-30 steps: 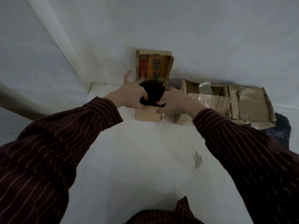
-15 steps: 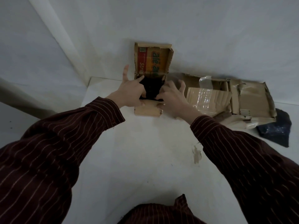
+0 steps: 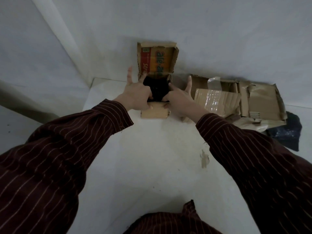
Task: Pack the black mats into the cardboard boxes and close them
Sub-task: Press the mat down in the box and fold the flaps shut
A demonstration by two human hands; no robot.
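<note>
A small cardboard box (image 3: 154, 113) stands against the far wall, its printed orange and red lid (image 3: 157, 60) raised upright. A black mat (image 3: 157, 89) fills the box's opening. My left hand (image 3: 136, 93) is at the box's left side, fingers spread, some pressing down on the mat. My right hand (image 3: 179, 97) is at the box's right side, fingers likewise spread and pushing on the mat. A second black mat (image 3: 287, 135) lies on the floor at the far right.
A larger torn cardboard box (image 3: 260, 100) with clear tape on its flaps (image 3: 215, 97) lies open to the right of the small box. White walls meet in a corner behind. The white floor has a small stain (image 3: 204, 160) near my right sleeve.
The mat was bunched between both hands above the box; now it sits lower inside the box and my fingers have spread out over it.
</note>
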